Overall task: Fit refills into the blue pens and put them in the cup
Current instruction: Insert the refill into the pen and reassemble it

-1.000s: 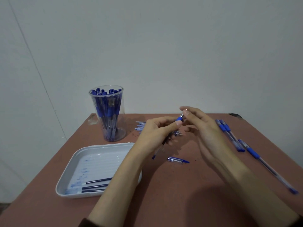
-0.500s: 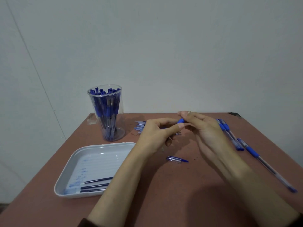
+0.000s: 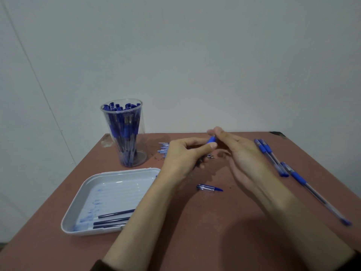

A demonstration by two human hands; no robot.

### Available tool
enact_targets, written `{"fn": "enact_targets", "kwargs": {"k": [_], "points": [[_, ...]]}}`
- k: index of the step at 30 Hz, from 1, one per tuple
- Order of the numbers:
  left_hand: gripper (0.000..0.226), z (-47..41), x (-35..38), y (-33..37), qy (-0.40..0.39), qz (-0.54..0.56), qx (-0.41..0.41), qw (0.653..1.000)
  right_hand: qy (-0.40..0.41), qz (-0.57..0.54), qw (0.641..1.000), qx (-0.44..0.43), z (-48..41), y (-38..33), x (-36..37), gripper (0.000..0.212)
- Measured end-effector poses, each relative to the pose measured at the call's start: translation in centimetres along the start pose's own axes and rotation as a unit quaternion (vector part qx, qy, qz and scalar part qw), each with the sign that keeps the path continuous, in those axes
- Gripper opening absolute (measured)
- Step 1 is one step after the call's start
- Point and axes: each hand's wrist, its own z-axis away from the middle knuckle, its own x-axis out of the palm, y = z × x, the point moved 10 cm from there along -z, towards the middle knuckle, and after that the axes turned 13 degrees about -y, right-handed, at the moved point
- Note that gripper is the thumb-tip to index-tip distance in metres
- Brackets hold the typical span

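Observation:
My left hand (image 3: 185,155) grips a blue pen (image 3: 211,139) over the middle of the table; only its blue grip end shows between thumb and fingers. My right hand (image 3: 240,153) pinches that same end with thumb and fingertips. A clear cup (image 3: 125,133) packed with several blue pens stands at the back left. A white tray (image 3: 109,200) at the front left holds three dark refills (image 3: 115,214). A loose pen cap (image 3: 209,187) lies below my hands.
Three blue pens (image 3: 273,157) lie along the right side of the brown table (image 3: 214,231). A small pile of pen parts (image 3: 163,149) sits behind my left hand. A pale wall rises behind the table's far edge.
Both hands have dropped a little and drawn closer together around the pen's blue end. The pen's lower barrel, visible before under my left hand, is now hidden.

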Motion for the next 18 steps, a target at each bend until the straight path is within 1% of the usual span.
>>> {"fn": "enact_targets", "kwargs": {"k": [1,2,3,4,6,7,8,9,10,11,12,14,15,16,18], "points": [[0.012,-0.1,-0.5,0.1,0.015,0.015,0.007,1.000,-0.016,0.020,0.999,0.023,0.0,0.3,0.3,0.032],[0.009,-0.2,-1.1,0.2,0.033,0.041,0.014,0.999,-0.027,0.072,0.996,0.045,0.0,0.6,0.4,0.029],[0.008,-0.2,-1.8,0.2,0.053,0.073,0.018,0.996,-0.044,0.161,0.984,0.062,0.2,0.7,0.4,0.026],[0.009,-0.2,-2.5,0.1,0.071,0.101,0.020,0.992,-0.072,0.264,0.959,0.070,0.3,0.9,0.7,0.023],[0.013,0.0,-3.3,0.0,0.092,0.123,0.018,0.988,-0.161,0.434,0.883,0.079,0.8,1.6,2.0,0.017],[0.015,0.1,-3.5,0.0,0.096,0.125,0.016,0.987,-0.205,0.481,0.847,0.091,1.0,2.4,2.7,0.016],[0.017,0.2,-3.6,0.0,0.098,0.126,0.013,0.987,-0.241,0.506,0.822,0.103,1.3,3.0,3.3,0.014],[0.018,0.3,-3.6,0.0,0.099,0.126,0.010,0.987,-0.261,0.518,0.807,0.111,1.4,3.4,3.6,0.010],[0.020,0.3,-3.6,0.0,0.100,0.127,0.009,0.987,-0.263,0.513,0.810,0.110,1.4,3.3,3.8,0.009],[0.021,0.4,-3.6,0.0,0.099,0.127,0.008,0.987,-0.243,0.494,0.829,0.099,1.1,3.0,3.6,0.008],[0.022,0.3,-3.5,0.0,0.095,0.127,0.006,0.987,-0.200,0.459,0.861,0.081,0.7,2.3,3.0,0.007],[0.021,0.2,-3.1,0.0,0.077,0.122,0.001,0.990,-0.085,0.354,0.930,0.043,0.2,0.6,0.9,0.006],[0.019,0.1,-2.8,-0.1,0.065,0.117,-0.004,0.991,-0.033,0.296,0.954,0.028,0.1,0.0,-0.2,0.005],[0.017,0.0,-2.4,-0.1,0.052,0.109,-0.009,0.993,0.010,0.240,0.971,0.017,0.1,-0.4,-1.3,0.005],[0.013,-0.1,-1.6,-0.4,0.027,0.088,-0.018,0.996,0.067,0.123,0.990,-0.008,0.1,-1.0,-2.8,0.006]]}}
